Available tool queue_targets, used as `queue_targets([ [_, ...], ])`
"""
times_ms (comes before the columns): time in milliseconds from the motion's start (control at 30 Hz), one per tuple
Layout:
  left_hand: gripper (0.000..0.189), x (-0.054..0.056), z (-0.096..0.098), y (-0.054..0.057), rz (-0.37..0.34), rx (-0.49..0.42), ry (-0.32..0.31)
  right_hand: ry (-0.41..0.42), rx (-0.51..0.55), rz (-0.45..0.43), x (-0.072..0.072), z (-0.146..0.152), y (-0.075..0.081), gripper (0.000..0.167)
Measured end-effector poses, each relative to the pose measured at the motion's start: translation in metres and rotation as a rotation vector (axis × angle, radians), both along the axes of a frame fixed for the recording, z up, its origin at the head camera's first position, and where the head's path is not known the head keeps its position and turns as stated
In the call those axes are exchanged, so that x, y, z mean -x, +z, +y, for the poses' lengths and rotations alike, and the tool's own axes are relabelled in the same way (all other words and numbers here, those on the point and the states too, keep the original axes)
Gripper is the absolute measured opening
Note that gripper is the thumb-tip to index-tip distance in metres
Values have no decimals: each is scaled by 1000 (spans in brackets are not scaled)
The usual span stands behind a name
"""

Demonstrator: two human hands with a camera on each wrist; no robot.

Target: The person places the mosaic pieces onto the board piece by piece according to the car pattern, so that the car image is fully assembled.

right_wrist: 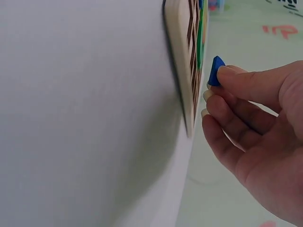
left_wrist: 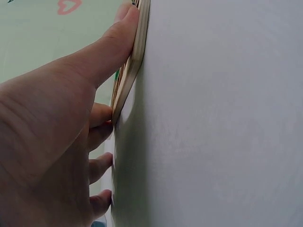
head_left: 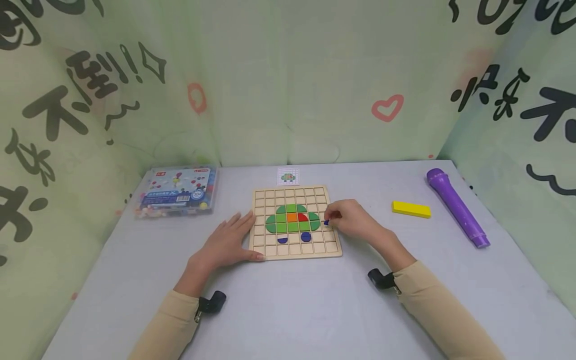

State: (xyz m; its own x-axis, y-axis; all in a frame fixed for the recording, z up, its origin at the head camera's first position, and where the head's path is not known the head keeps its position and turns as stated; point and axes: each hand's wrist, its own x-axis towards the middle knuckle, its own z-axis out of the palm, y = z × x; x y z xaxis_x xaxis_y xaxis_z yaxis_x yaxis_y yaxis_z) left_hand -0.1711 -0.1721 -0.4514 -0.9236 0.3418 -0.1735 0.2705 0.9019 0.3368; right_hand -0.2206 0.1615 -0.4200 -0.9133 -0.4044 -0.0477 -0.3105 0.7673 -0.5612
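A wooden grid board (head_left: pixel 270 248) lies mid-table, bearing a pattern of green, orange and red pieces. Below the green shape sit a blue half-circle (head_left: pixel 282 240) and a full blue circle (head_left: pixel 306 237). My left hand (head_left: pixel 229 240) rests at the board's left side, fingers spread and straight, thumb on its near left corner. Over the board's right edge my right hand (head_left: pixel 353 218) pinches a small blue quarter-circle piece (right_wrist: pixel 216 71) between thumb and index finger. In the right wrist view that piece is held up clear of the board.
A pattern card (head_left: pixel 288 176) lies just behind the board. On the left is a clear plastic box (head_left: pixel 177 192) with colourful contents. A yellow block (head_left: pixel 411 209) and a purple cylinder (head_left: pixel 458 207) with a wider end lie at the right.
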Motion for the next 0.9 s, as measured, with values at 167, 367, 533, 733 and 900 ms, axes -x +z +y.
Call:
queue_targets([
  [167, 116, 0, -1, -1, 13, -22, -9, 96, 36, 38, -4, -25, 2, 16],
  [367, 117, 0, -2, -2, 12, -12, 0, 190, 57, 60, -9, -57, 2, 16],
  [533, 117, 0, -2, -2, 11, -15, 6, 242, 64, 72, -12, -77, 2, 19],
  [733, 117, 1, -2, -2, 3, -13, 6, 261, 37, 61, -14, -94, 3, 17],
  [900, 117, 2, -3, -3, -3, -9, 7, 242, -7, 55, -15, -102, -1, 16],
])
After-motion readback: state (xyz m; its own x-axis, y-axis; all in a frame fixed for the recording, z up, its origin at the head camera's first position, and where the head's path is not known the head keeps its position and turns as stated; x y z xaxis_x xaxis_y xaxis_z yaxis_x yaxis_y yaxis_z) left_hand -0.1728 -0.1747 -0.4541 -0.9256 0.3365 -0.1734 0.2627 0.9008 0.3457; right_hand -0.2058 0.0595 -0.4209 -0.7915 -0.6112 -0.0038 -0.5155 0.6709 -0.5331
